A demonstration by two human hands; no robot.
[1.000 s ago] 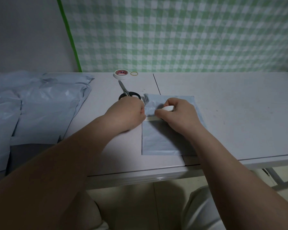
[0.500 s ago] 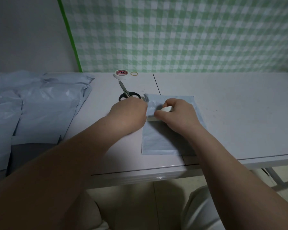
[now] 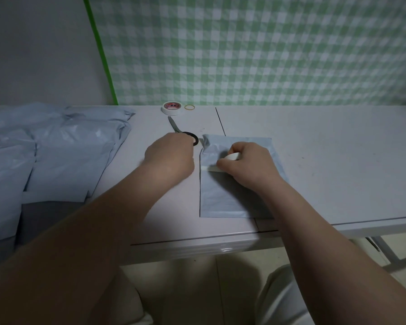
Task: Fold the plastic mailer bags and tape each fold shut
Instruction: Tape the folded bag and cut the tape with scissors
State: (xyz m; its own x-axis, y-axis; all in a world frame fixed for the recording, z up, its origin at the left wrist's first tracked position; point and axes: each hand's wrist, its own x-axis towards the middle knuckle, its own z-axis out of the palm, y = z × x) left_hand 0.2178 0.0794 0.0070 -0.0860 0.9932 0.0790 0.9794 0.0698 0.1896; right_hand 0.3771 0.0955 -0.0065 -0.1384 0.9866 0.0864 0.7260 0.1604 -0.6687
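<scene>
A folded pale blue mailer bag lies flat on the white table. A strip of white tape runs across its fold. My right hand rests on the bag and grips a white tape roll, from which the strip comes. My left hand is off the bag, to its left, with curled fingers over the black handles of the scissors. Whether it grips them is hidden.
A second tape roll and a rubber band sit at the table's back edge. A heap of unfolded blue mailer bags covers the left side. A green checked cloth hangs behind. The table's front edge runs just below the bag.
My left hand has left the bag's fold and moved left and back onto the scissors' handles. My right hand stays on the tape roll and bag.
</scene>
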